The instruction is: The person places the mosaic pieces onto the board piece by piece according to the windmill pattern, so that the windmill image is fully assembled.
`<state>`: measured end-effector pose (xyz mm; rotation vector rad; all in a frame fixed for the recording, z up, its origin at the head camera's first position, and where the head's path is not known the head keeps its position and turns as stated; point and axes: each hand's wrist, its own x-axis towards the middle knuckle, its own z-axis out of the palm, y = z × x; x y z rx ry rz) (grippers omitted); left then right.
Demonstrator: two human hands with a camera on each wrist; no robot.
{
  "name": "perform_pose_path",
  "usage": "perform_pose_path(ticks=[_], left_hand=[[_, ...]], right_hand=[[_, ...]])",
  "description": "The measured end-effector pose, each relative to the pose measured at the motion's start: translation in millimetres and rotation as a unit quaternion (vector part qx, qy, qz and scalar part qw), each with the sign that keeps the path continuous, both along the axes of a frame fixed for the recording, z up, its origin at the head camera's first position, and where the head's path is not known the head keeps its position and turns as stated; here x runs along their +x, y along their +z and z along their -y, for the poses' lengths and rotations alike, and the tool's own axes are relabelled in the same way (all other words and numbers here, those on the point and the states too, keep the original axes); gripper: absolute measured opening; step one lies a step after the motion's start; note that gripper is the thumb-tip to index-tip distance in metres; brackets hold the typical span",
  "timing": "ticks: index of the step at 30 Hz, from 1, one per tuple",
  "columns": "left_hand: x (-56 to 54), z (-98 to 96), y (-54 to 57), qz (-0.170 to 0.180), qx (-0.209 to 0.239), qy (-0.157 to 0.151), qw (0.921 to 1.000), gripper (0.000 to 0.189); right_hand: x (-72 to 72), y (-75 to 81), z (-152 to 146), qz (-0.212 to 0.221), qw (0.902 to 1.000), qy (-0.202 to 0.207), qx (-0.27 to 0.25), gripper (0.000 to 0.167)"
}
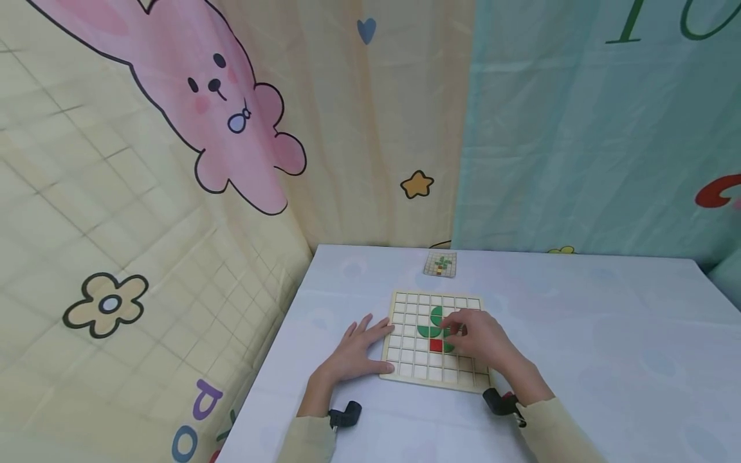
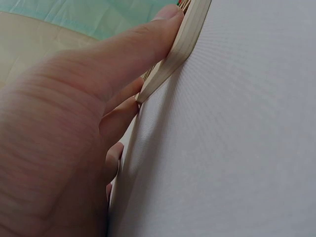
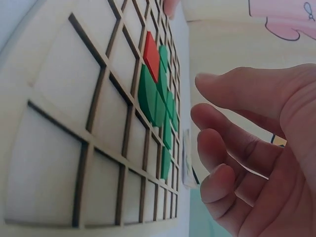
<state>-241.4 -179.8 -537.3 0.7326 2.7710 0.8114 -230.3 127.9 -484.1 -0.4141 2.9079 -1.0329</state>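
Note:
A wooden grid board (image 1: 405,370) lies on the white table. In its cells sit a red square piece (image 1: 436,346) and several green curved pieces (image 1: 429,332), partly hidden by my right hand in the head view. My left hand (image 1: 353,354) spreads its fingers along the board's left edge, with the thumb (image 2: 165,22) resting on the rim at the near corner. Over the pieces hovers my right hand (image 1: 477,335), fingers loosely bent. In the right wrist view a gap shows between its thumb and forefinger, nothing is held, and the green pieces (image 3: 150,96) lie in the grid beside it.
A small pattern card (image 1: 440,264) with a gridded green, red and yellow picture lies behind the board, near the table's back edge. Printed curtains (image 1: 370,128) hang behind and to the left of the table (image 1: 579,334). Each wrist wears a small black camera (image 1: 345,415).

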Motion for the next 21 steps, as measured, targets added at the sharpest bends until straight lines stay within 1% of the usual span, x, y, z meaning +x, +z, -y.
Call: perform_pose_path(ticks=[6,12,17,21], left_hand=[[1.8,-0.1,-2.9,-0.002,-0.005,-0.002,1.0,0.087],[1.2,-2.1,-1.2,0.002,-0.009,-0.003,1.0,0.086],[-0.3,-2.4,1.5,-0.006,-0.009,-0.002,0.9999,0.086],[0.7,-1.3,2.0,-0.003,-0.007,-0.001,1.0,0.086]], right_hand=[[7.7,3.1,-19,-0.018,0.9998,0.012,0.002,0.021],[17.3,10.0,-40,-0.01,0.9998,0.019,0.005,0.022],[20.1,13.6,-56,-0.001,0.9997,0.016,0.017,0.022],[22.5,13.0,-66,0.01,0.9997,0.009,0.022,0.022]])
